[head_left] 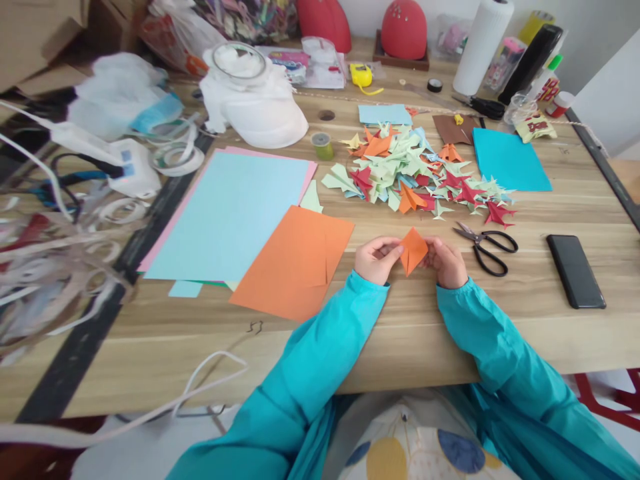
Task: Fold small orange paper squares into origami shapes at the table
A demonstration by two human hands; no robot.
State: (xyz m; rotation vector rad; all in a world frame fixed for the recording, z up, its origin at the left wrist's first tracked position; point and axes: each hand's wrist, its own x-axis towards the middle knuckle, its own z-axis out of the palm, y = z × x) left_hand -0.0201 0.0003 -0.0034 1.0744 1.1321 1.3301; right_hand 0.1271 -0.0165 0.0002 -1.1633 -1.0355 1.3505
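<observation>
Pinching a small orange diamond of folded paper (414, 253), right of frame centre, between both hands. Left hand (376, 259): thumb and fingertips closed on the left corner, thumb on the near face. Right hand (448, 263): fingertips grasping the right corner; exact contact partly hidden.

Handling (judged): very light, thin; stiff along creases, flexible between; dry, little slip. Likely to crumple or tear if squeezed hard. Best hold: light fingertip pressure at the side corners, off the vertical line in the lower half.

Pose: forearms in teal fabric sleeves (327, 340) rise from the bottom of the frame and converge; fingers curled inward, wrists low over the pale wood-grain tabletop (415, 360).

Outward: black-handled metal scissors (479, 239) just right of the right hand; large orange paper sheet (290, 263) left of the left hand; heap of multicoloured folded paper shapes (400, 163), upper centre-right; black rectangular smartphone (575, 271), right side of frame.
</observation>
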